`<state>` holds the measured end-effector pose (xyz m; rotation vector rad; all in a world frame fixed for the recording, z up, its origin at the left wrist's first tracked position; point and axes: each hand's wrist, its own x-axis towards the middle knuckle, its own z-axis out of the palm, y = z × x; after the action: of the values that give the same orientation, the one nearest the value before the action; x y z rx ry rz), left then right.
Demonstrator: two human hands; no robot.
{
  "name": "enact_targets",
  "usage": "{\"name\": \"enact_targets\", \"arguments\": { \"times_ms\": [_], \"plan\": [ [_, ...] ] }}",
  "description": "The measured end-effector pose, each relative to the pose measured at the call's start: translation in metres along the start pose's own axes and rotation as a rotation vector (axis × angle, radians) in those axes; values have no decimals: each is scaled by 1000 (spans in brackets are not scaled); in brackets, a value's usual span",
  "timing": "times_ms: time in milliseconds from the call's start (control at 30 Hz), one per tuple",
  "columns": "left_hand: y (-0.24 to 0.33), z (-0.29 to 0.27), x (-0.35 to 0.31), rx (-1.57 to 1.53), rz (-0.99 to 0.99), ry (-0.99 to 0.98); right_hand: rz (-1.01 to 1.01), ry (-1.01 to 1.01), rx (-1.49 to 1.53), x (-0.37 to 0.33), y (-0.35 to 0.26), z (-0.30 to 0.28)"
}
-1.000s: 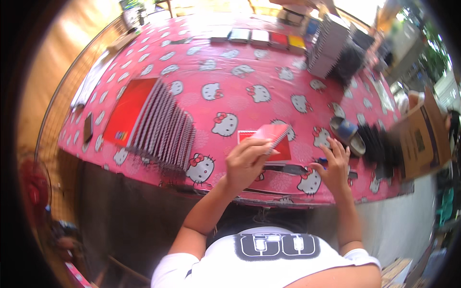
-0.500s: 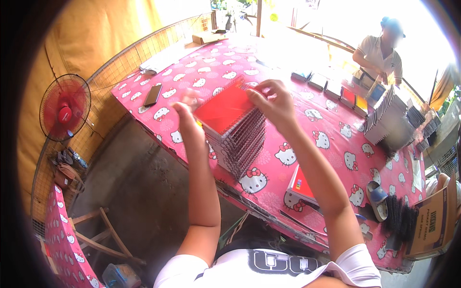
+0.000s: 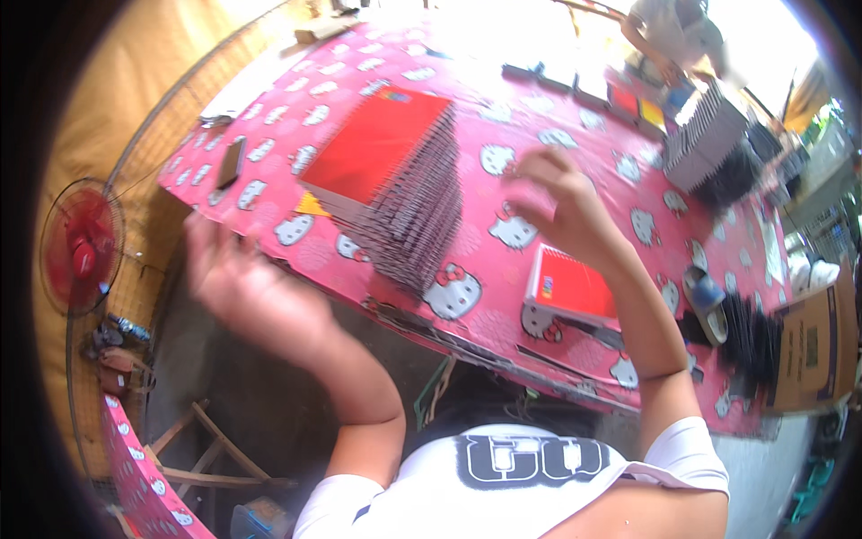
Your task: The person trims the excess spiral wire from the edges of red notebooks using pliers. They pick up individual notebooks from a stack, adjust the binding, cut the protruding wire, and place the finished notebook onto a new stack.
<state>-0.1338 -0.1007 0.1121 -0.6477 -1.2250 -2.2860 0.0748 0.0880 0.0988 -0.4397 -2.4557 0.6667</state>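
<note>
A tall stack of spiral notebooks with a red cover on top stands on the pink cartoon-print table. Off the table's near left edge, my left hand is raised and blurred, its fingers apart and nothing in them. To the right of the stack, my right hand hovers with loosely bent, spread fingers, also holding nothing. Just below that hand lies a smaller pile topped by a red notebook, partly covered by my right forearm. A yellow corner pokes out at the tall stack's left side.
A phone lies toward the left edge. At the far right, a person handles items near more stacked notebooks. Black spiral coils, a blue-grey slipper and a cardboard box crowd the right end. A red fan stands left.
Both my hands have come off the tall notebook stack. The left moved left and toward me; the right moved to the right. The view has shifted too.
</note>
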Motion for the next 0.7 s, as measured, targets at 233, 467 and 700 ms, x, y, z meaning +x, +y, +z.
{"name": "enact_targets", "arguments": {
  "times_ms": [233,467,700],
  "plan": [
    [50,2,-106,-528,186,-432,133,-373,-487,-92,2,33],
    [11,17,-152,-396,-895,-840,145,-402,-171,-84,15,16],
    [-13,11,-158,-440,-1180,-863,147,-413,-162,-83,13,15]
  ]
}}
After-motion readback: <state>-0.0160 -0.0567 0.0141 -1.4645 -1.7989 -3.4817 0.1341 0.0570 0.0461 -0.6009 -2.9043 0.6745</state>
